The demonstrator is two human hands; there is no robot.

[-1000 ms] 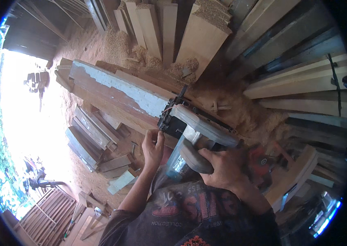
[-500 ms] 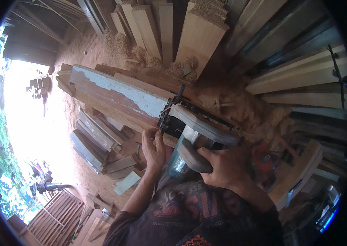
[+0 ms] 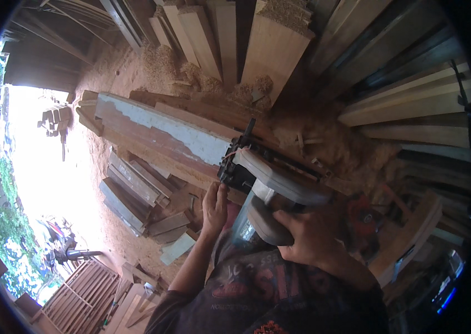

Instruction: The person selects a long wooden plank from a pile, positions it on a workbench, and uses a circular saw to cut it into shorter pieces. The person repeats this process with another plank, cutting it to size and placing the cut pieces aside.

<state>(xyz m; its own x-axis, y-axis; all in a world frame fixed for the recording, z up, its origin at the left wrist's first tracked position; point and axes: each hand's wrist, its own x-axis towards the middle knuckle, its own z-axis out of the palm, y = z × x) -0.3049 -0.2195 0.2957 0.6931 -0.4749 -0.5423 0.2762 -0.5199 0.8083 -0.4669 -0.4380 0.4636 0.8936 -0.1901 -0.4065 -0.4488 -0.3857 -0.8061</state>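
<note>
"So, in the head view, how does the bulky power tool with grey rounded grips, a black metal front and a teal body (image 3: 283, 183) look?"
"Scuffed and dusty, set before the person's chest. Its black front overlaps a long brown wooden beam with flaking pale-blue paint (image 3: 160, 123); whether they touch, I can't tell."
"And the fingers?"
"The right hand (image 3: 312, 238) is grasping the lower grip, thumb over it, other fingers hidden beneath. The left hand (image 3: 214, 207) has its fingertips bunched at the black front's near corner; whether they pinch something, I can't tell."
"Anything else unclear?"
"The teal body's lower end blends into the dark printed shirt (image 3: 280, 289)."
</note>
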